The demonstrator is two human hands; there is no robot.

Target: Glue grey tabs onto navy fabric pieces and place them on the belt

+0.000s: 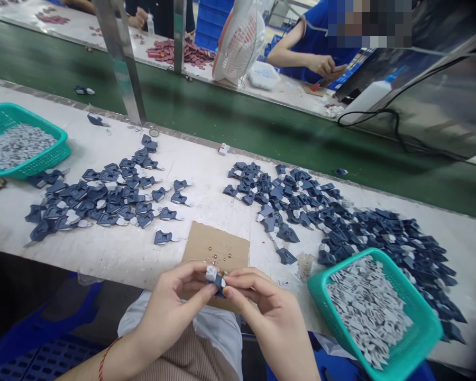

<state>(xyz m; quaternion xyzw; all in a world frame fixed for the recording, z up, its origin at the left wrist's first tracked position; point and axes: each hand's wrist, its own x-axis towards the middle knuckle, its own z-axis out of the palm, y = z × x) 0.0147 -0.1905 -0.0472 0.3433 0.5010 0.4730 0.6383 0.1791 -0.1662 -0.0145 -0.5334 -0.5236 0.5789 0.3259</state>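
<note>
Between my two hands is a small dark blue and light grey plastic part (218, 282), held above the near edge of a piece of brown cardboard (222, 241). My left hand (182, 296) pinches its left side with thumb and forefinger. On its right side, the fingertips of my right hand (257, 296) are closed on the same part. A few tiny metal pieces (215, 256) lie on the cardboard just beyond my fingers. Fingers cover much of the held part, so its finer details are hidden.
Dark blue parts lie in a left pile (103, 196) and a larger right pile (301, 196). Green baskets of grey pieces stand at right (321, 296) and left (59, 151). Beyond the bench runs a green belt (222, 116) with a metal post (122, 69). Co-workers' hands (325, 66) show across it.
</note>
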